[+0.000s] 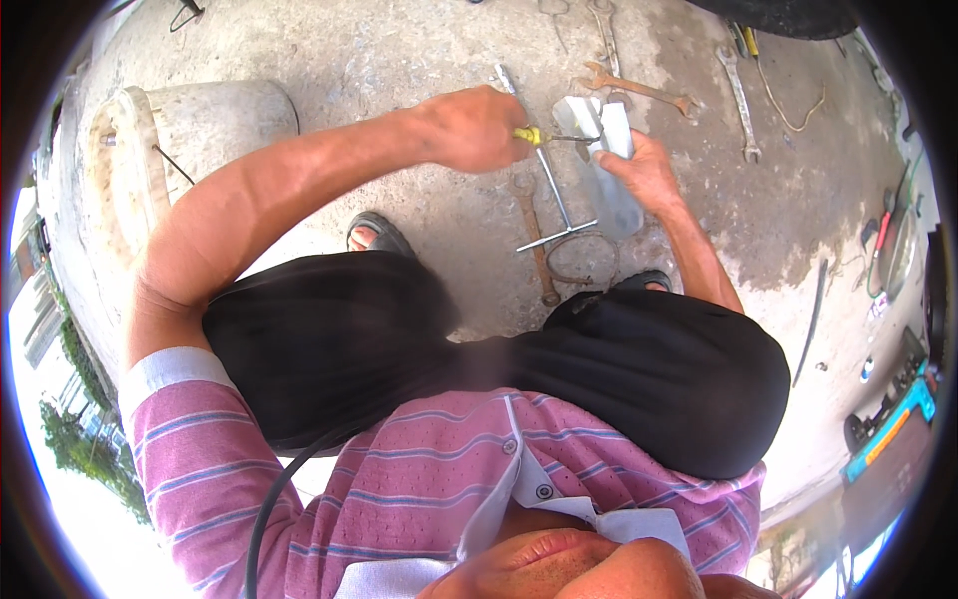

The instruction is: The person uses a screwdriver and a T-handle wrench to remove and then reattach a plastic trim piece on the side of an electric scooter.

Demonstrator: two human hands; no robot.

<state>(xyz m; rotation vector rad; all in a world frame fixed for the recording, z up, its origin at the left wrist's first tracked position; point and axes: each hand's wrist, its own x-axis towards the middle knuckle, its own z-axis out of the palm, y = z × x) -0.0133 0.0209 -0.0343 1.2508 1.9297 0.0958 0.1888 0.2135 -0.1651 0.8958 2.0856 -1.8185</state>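
Observation:
My left hand (481,130) is closed round the yellow handle of a screwdriver (534,135). Its thin metal shaft points right, and the tip meets a whitish, translucent plastic piece (617,132) that looks folded or cut open. My right hand (647,178) grips that piece from its right side, thumb toward the shaft. The plastic's cloudy lower part (614,208) hangs below the thumb. Beneath my hands lie a T-handle wrench (555,192) and a rusty spanner (535,245). Another rusty open-ended spanner (639,88) lies just beyond the plastic.
A pale bucket (225,108) lies on its side at the left. A long spanner (739,105) and a wire loop (795,118) rest on the concrete at the far right. Part of a black tyre (788,12) shows at the top. A teal-and-orange object (891,431) stands at the right.

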